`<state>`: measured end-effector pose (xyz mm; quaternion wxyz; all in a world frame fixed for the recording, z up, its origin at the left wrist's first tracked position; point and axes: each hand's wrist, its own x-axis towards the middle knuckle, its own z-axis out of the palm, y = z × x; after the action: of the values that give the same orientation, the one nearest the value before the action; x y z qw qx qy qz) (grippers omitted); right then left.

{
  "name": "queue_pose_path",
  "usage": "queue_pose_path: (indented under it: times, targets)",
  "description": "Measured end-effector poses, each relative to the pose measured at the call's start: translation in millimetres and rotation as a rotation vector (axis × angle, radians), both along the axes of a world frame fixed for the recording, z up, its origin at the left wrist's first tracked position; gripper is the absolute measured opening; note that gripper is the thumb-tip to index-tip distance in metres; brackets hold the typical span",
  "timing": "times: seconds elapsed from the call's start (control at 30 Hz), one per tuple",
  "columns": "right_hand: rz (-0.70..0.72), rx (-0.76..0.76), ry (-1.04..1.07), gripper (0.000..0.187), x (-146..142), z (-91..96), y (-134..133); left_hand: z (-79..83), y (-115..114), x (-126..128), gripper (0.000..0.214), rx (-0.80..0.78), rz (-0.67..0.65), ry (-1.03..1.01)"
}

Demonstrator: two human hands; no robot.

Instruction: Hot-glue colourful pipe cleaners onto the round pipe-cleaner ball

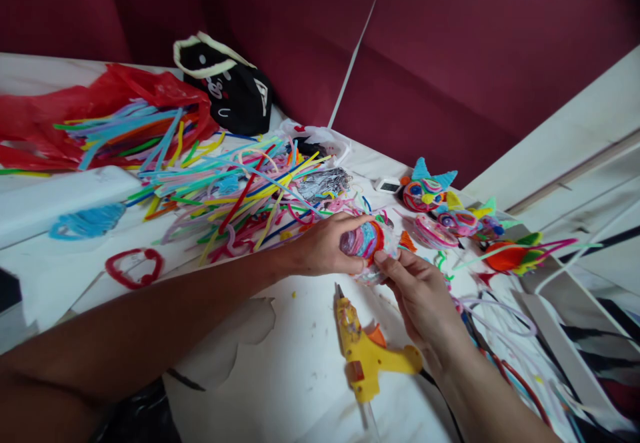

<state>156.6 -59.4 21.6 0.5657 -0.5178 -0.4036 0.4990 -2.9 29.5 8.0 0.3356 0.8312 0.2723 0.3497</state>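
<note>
Between my two hands is a small round craft piece (364, 240) wound with pipe cleaners in purple, blue, orange and red, with a pale side to the right. My left hand (327, 246) wraps it from the left, thumb and fingers closed round it. From the right, my right hand (415, 286) pinches its lower right edge between thumb and fingers. Just below them a yellow hot glue gun (367, 353) lies on the white table (295, 376), nozzle toward my hands. The underside of the craft piece is hidden.
Loose pipe cleaners (225, 193) heap across the left and middle. Behind are a red plastic bag (30, 126) and a black pouch (235, 96). Finished pipe-cleaner figures (425, 193) stand at right. A red heart shape (134, 283) and blue loops (87, 222) lie left.
</note>
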Motion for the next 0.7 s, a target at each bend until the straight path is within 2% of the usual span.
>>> queue_pose_path:
  times: [0.43, 0.6, 0.7]
  targets:
    - [-0.03, -0.024, -0.006, 0.027, -3.3, -0.1, 0.7, -6.3, -3.0, 5.2, 0.078, 0.071, 0.035, -0.016]
    - [-0.018, -0.071, -0.003, 0.033, -2.2, -1.7, 1.1, -6.7, -0.6, 3.7, 0.074, 0.064, 0.019, -0.009]
    - [0.008, -0.082, 0.033, 0.036, -4.3, 0.5, 0.8, -3.0, 0.8, 1.0, 0.073, 0.006, 0.001, 0.008]
